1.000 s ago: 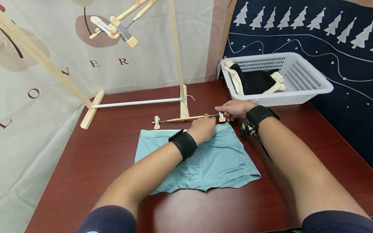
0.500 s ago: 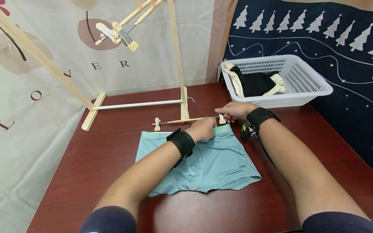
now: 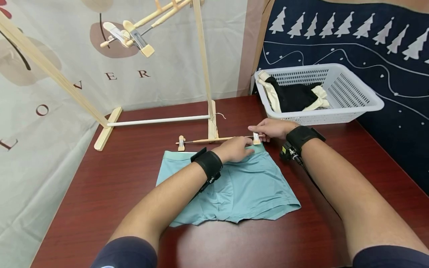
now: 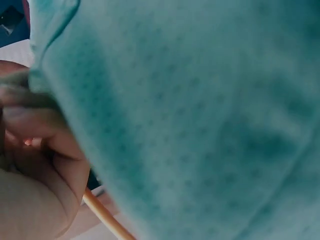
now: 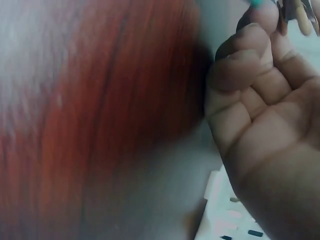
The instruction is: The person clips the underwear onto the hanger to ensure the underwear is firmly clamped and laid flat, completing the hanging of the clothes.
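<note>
Teal boxer shorts [image 3: 234, 190] lie flat on the dark red table [image 3: 110, 178], waistband away from me. A wooden clip hanger [image 3: 214, 140] lies just beyond the waistband, one clip at its left end [image 3: 181, 143] and one at its right end [image 3: 256, 138]. My right hand [image 3: 272, 129] pinches the right clip. My left hand [image 3: 236, 149] grips the waistband next to that clip. The left wrist view is filled with blurred teal cloth [image 4: 200, 120]; the right wrist view shows my curled fingers [image 5: 250, 60] by the clip.
A wooden drying rack [image 3: 157, 120] stands behind the hanger, with more clip hangers [image 3: 129, 35] hanging high on the left. A white plastic basket [image 3: 348, 96] holding black and cream garments sits at the back right. Cloth backdrops hang behind the table.
Both hands stay at the right clip. The left hand has drawn the waistband a little closer to the clip; the hanging clip hangers above have swung slightly.
</note>
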A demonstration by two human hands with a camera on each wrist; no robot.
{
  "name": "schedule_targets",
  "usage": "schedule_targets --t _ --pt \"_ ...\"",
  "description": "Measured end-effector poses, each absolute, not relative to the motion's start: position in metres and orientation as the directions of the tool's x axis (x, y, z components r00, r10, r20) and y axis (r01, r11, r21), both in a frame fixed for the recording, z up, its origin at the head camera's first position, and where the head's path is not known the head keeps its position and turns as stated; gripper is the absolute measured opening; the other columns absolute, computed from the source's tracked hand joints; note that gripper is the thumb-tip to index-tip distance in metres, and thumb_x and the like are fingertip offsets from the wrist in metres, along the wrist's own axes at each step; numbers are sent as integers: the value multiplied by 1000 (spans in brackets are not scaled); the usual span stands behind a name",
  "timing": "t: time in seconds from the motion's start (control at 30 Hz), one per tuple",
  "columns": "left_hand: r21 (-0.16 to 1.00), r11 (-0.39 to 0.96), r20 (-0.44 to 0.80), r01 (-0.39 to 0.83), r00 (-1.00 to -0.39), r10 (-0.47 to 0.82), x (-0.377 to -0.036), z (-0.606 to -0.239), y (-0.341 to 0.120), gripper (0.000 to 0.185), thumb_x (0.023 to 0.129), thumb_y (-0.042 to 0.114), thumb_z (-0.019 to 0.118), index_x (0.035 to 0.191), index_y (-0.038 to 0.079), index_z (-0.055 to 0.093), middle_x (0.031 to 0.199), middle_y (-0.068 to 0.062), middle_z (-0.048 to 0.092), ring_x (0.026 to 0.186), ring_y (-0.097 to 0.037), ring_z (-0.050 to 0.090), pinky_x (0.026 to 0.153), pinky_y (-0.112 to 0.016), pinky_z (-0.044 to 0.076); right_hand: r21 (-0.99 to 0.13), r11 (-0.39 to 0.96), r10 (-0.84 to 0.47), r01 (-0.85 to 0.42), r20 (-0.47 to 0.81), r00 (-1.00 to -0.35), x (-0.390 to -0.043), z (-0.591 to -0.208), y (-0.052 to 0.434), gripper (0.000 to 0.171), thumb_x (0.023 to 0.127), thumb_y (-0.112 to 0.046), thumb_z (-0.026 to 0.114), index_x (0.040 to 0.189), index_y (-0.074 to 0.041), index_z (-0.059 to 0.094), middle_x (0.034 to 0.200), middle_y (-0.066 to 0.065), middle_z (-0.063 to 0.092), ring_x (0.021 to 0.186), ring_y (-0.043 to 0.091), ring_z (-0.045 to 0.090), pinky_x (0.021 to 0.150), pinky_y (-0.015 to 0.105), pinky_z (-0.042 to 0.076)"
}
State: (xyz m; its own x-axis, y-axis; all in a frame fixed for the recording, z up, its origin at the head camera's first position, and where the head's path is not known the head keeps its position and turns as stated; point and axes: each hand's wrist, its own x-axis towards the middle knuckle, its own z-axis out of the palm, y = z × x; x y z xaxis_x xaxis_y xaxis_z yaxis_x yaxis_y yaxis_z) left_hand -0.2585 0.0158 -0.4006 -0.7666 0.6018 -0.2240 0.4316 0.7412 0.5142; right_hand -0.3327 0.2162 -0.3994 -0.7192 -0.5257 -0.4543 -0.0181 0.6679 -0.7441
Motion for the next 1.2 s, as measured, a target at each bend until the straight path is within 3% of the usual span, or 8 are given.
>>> schedule_targets --t 0.1,0.33,0.47,0.77,1.0,1.2 --pt "499 738 -194 455 -771 606 -258 -403 16 19 104 29 55 107 17 69 88 -2 63 74 -14 56 68 -24 41 -762 647 -525 -17 -429 -735 -332 -401 216 56 105 -45 46 61 -10 45 64 2 50 67 19 52 65 32 46" --pt "503 739 -179 449 -782 597 -258 -401 15 21 103 25 58 118 19 72 117 3 70 94 -11 64 82 -26 49 -780 624 -517 -53 -361 -776 -332 -407 217 51 105 -41 50 68 -6 56 65 4 54 63 19 52 59 33 46" --pt "492 745 -191 450 -780 597 -257 -400 15 21 102 24 59 118 18 71 120 1 69 102 -12 64 87 -28 50 -777 627 -509 -63 -347 -788 -331 -409 217 46 104 -41 51 75 -8 66 64 4 55 58 17 51 56 31 44" --pt "479 759 -182 441 -796 577 -256 -402 15 18 102 23 58 116 19 70 109 2 70 89 -11 61 79 -26 46 -791 609 -505 -63 -325 -800 -331 -414 217 46 104 -41 52 72 -10 64 61 4 51 54 15 48 53 29 41" --pt "506 753 -185 419 -800 570 -259 -403 17 17 104 24 53 106 18 69 86 1 60 74 -14 56 68 -25 41 -825 563 -501 -37 -306 -809 -330 -417 217 48 104 -41 51 72 -8 64 59 4 50 53 15 46 50 28 36" --pt "596 739 -175 314 -847 502 -264 -406 17 20 103 27 57 101 16 74 94 2 69 76 -12 59 69 -23 44 -833 552 -512 -42 -299 -805 -329 -416 216 48 104 -42 52 69 -10 62 59 1 51 53 13 47 50 27 36"
